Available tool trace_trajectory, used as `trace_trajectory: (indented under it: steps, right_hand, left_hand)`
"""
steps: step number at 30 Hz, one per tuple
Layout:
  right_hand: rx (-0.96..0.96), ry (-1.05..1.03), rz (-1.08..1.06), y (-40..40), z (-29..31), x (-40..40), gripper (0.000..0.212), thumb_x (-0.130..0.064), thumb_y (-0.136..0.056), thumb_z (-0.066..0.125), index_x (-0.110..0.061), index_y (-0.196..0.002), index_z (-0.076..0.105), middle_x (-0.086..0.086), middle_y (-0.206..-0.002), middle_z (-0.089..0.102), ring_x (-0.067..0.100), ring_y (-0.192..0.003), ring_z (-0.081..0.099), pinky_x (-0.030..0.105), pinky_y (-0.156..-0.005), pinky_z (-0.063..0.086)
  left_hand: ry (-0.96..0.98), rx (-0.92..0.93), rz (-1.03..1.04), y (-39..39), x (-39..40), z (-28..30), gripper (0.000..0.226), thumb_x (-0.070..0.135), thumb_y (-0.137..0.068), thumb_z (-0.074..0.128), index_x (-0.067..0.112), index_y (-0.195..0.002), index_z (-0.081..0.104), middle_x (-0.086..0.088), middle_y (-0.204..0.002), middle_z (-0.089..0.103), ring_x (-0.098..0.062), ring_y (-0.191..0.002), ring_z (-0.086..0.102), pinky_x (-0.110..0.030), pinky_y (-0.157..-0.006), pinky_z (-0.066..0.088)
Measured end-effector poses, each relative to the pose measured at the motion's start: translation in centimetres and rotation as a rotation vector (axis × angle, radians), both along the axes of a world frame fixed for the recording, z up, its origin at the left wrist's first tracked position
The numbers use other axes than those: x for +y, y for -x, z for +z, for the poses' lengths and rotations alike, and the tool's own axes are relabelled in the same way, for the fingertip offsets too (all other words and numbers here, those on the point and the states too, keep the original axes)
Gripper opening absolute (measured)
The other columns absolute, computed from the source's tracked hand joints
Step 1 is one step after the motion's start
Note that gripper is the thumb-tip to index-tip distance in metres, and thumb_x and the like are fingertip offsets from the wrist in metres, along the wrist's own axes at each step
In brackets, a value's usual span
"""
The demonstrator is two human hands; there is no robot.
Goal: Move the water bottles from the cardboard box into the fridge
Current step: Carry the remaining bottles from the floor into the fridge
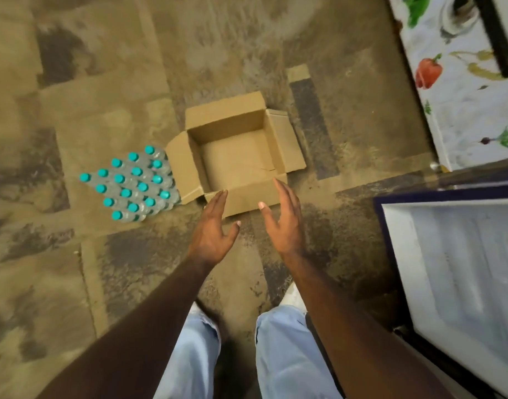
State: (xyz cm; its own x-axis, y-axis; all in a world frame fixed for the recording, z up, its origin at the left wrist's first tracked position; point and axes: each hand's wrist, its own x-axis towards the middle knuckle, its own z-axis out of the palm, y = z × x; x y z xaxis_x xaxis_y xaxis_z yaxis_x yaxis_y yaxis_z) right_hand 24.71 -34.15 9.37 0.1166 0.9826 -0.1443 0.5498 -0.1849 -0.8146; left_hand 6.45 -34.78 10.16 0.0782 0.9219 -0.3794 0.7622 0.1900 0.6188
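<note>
Both hands, left hand (215, 228) and right hand (284, 223), hover spread and empty above the empty cardboard box (235, 156). The teal-capped water bottles (134, 182) stand just left of the box. Next step likely requires grasping bottles for transfer to the open fridge (459, 272), right of the box.

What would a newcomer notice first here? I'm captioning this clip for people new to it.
The cluster of teal-capped water bottles standing on the floor left of the cardboard box, which is empty. Both open hands, left hand and right hand, reach toward its near flap, with the open fridge at right.
</note>
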Motion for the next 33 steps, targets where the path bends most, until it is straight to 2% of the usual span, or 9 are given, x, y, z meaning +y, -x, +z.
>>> trace_trajectory:
  steps: [3, 7, 17, 22, 28, 33]
  right_hand:
    - [0.0, 0.033, 0.063, 2.9, -1.4, -0.2, 0.058, -0.039, -0.098, 0.056, -0.022, -0.151, 0.039, 0.0, -0.151, 0.044, 0.013, -0.14, 0.041, 0.038, -0.113, 0.041]
    - [-0.022, 0.068, 0.191, 6.8, -2.8, 0.2, 0.059, -0.038, -0.098, 0.056, -0.021, -0.152, 0.039, 0.0, -0.15, 0.045, 0.015, -0.14, 0.041, 0.041, -0.113, 0.04]
    - [-0.04, 0.141, 0.525, 16.9, -9.1, 3.3, 0.057, -0.032, -0.099, 0.058, -0.019, -0.151, 0.041, 0.001, -0.15, 0.047, 0.016, -0.138, 0.042, 0.036, -0.115, 0.038]
    - [-0.03, 0.134, 0.642, 20.4, -14.1, 4.4, 0.055, -0.026, -0.099, 0.058, -0.018, -0.15, 0.042, 0.0, -0.15, 0.048, 0.013, -0.137, 0.043, 0.035, -0.115, 0.037]
    - [-0.057, 0.118, 0.64, 23.7, -19.2, 5.8, 0.056, -0.024, -0.096, 0.059, -0.02, -0.149, 0.043, -0.001, -0.148, 0.049, 0.014, -0.135, 0.046, 0.041, -0.112, 0.042]
    - [-0.123, 0.109, 0.604, 26.2, -22.2, 7.1, 0.057, -0.025, -0.093, 0.065, -0.02, -0.146, 0.044, 0.001, -0.141, 0.053, 0.015, -0.126, 0.052, 0.039, -0.103, 0.05]
  left_hand:
    - [0.028, -0.007, 0.078, 3.5, -1.0, -1.4, 0.078, 0.032, -0.095, 0.065, 0.015, -0.159, 0.025, -0.007, -0.164, 0.028, -0.02, -0.153, 0.024, -0.037, -0.125, 0.022]
    - [0.056, 0.005, 0.226, 7.6, -2.1, -3.1, 0.077, 0.03, -0.096, 0.065, 0.013, -0.16, 0.024, -0.007, -0.165, 0.026, -0.02, -0.153, 0.022, -0.024, -0.12, 0.014]
    - [0.077, -0.079, 0.561, 15.4, -2.7, -11.2, 0.073, 0.024, -0.097, 0.065, 0.009, -0.158, 0.028, -0.013, -0.163, 0.03, -0.026, -0.151, 0.027, -0.033, -0.122, 0.021]
    - [0.041, -0.145, 0.722, 18.0, -1.7, -16.7, 0.07, 0.026, -0.097, 0.065, 0.013, -0.157, 0.032, -0.01, -0.16, 0.037, -0.023, -0.148, 0.034, -0.038, -0.121, 0.029]
    - [-0.095, -0.185, 0.817, 20.7, -1.1, -22.0, 0.06, 0.018, -0.096, 0.062, 0.019, -0.152, 0.042, -0.003, -0.154, 0.047, -0.016, -0.143, 0.043, -0.044, -0.118, 0.038]
    - [-0.195, -0.129, 0.759, 22.1, -0.5, -25.1, 0.049, 0.011, -0.096, 0.057, 0.021, -0.144, 0.051, 0.0, -0.141, 0.057, -0.016, -0.124, 0.06, -0.045, -0.102, 0.053]
